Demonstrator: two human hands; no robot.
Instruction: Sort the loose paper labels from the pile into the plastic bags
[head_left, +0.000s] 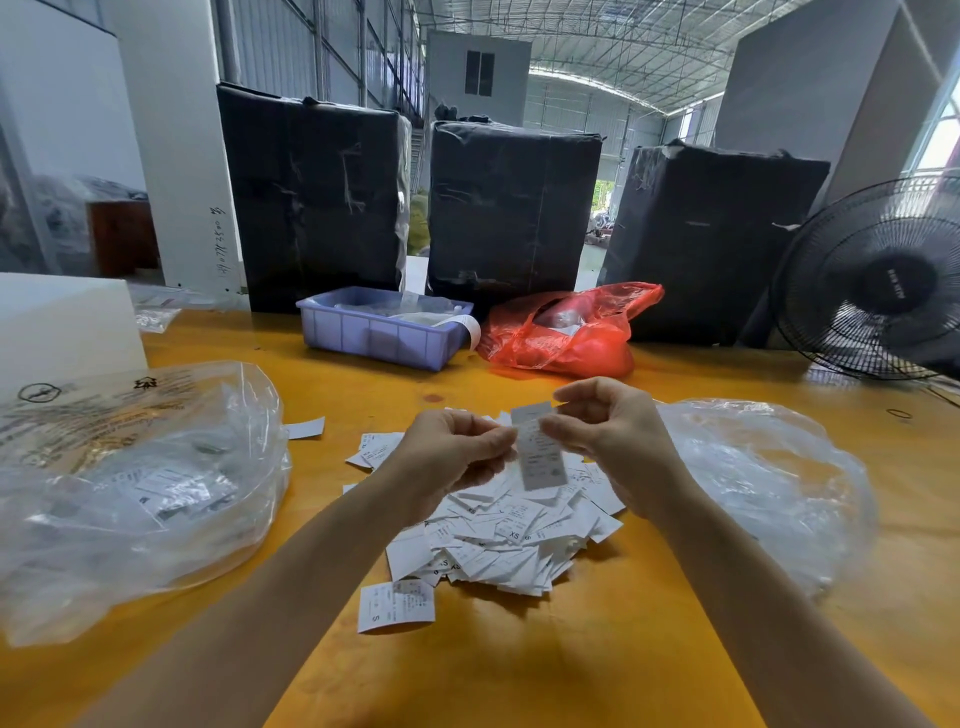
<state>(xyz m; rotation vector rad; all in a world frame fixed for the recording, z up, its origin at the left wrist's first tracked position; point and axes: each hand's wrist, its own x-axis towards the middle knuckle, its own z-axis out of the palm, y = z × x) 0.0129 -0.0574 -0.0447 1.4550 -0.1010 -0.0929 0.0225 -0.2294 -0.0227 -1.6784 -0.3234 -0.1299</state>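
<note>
- The label (540, 457) being handled is a narrow white paper strip with rows of small grey print, too fine to read; it hangs upright above the pile.
- The left hand (452, 457) pinches the strip's left edge between thumb and curled fingers; the right hand (608, 441) pinches its upper right edge, with a second short slip (530, 413) poking up just behind the fingertips.
- The pile of labels (498, 535) lies on the yellow table (571, 654) directly beneath both hands, a loose heap of white slips overlapping at all angles.
- Readable size marks on the pile include "XS" and "S"; one larger label (396, 605) lying alone at the near edge shows an "S".
- A single blank slip (305, 428) lies apart, left of the pile.
- The left plastic bag (130, 488) is clear, crumpled, carries black printed symbols and text I cannot read, and holds printed labels inside.
- The right plastic bag (769, 488) is clear and crumpled, just beside the right wrist; its contents cannot be made out.
- Beyond the pile stand a lilac bin (379, 338) and a red bag (566, 332).
</note>
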